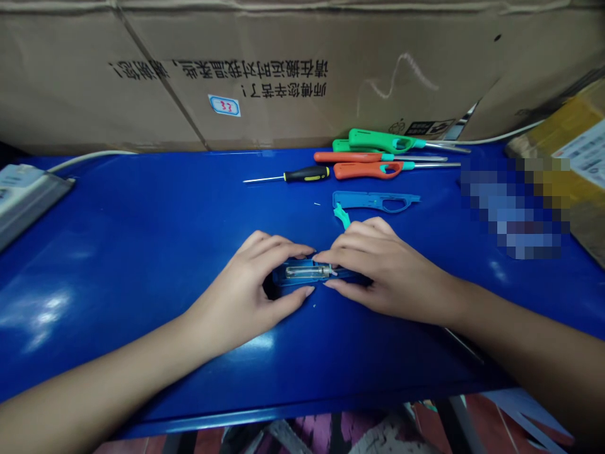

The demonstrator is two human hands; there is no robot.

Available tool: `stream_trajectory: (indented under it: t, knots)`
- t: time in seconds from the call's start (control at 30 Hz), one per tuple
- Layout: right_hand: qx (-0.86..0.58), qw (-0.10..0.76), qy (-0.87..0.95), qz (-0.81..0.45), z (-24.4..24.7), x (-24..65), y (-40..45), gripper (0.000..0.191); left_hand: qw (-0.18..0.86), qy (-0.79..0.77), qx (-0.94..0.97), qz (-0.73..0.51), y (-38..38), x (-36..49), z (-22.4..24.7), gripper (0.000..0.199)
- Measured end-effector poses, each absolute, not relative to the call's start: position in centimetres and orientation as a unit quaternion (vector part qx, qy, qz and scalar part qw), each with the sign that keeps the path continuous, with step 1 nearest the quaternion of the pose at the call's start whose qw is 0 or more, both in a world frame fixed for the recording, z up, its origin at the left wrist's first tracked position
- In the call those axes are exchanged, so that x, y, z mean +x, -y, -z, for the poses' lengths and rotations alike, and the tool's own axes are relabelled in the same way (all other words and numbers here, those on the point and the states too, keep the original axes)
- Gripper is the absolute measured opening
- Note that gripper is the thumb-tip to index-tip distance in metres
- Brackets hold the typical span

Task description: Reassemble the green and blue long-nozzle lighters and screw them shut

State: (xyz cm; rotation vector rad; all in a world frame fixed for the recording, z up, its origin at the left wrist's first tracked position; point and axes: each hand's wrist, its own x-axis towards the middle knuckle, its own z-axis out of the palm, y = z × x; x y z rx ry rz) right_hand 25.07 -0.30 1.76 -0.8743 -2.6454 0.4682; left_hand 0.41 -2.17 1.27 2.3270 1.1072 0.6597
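L hand (pixel 248 277) grips blue shell (pixel 278 273), R hand (pixel 390 265) ditto. I'd keep clear tube (pixel 305 272) flat, w/ light touch.

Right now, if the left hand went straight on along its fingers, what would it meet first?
Beyond the blue casing it holds, likely the right hand, just ahead; depth is hard to judge.

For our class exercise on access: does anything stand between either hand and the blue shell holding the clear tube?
Nothing visible does: the left hand and right hand flank the blue shell directly, the clear tube uncovered inside.
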Motion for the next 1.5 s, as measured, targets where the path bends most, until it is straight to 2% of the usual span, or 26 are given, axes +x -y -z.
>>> stream_trajectory:
  t: [0.13,0.27,0.4,0.47,0.53,0.73,0.93,1.03,1.13,1.37,1.5]
  knots:
    - [-0.336,0.132,0.917,-0.172,-3.0,26.1,0.1,0.035,0.23,-0.401,0.848,-0.259,2.1,0.4,-1.2,0.026]
    - [-0.414,0.027,0.897,-0.156,-4.4,28.6,0.2,0.046,0.215,-0.396,0.853,-0.265,2.0,0.4,-1.1,0.021]
    - [-0.408,-0.031,0.892,-0.19,-5.0,29.9,0.3,0.016,0.227,-0.39,0.851,-0.269,2.0,0.3,-1.0,0.018]
    - [-0.413,-0.023,0.89,-0.193,-5.1,30.0,0.2,0.005,0.236,-0.387,0.848,-0.275,1.9,0.3,-1.0,0.015]
    - [-0.422,-0.016,0.886,-0.19,-5.2,29.9,0.1,0.003,0.245,-0.385,0.845,-0.279,1.9,0.4,-1.0,0.014]
    - [-0.392,0.04,0.907,-0.146,-5.2,29.6,-0.7,0.013,0.259,-0.391,0.839,-0.275,2.0,0.4,-0.6,0.013]
    - [-0.39,0.042,0.917,-0.07,-4.9,28.9,-0.9,0.02,0.29,-0.418,0.81,-0.293,2.2,0.5,-0.6,0.01]
    - [-0.363,0.096,0.922,-0.094,-5.1,28.2,-0.5,0.026,0.295,-0.435,0.796,-0.301,2.4,0.7,-0.9,0.009]
    - [-0.325,0.128,0.928,-0.127,-4.9,27.2,0.0,0.024,0.301,-0.446,0.784,-0.309,2.6,0.8,-1.2,0.009]
    - [-0.271,0.119,0.946,-0.13,-3.3,25.8,0.2,0.019,0.313,-0.46,0.772,-0.308,2.4,0.7,-1.4,0.01]
    - [-0.262,0.122,0.947,-0.14,-2.6,25.8,0.0,0.019,0.284,-0.447,0.801,-0.278,2.4,0.4,-1.6,0.012]
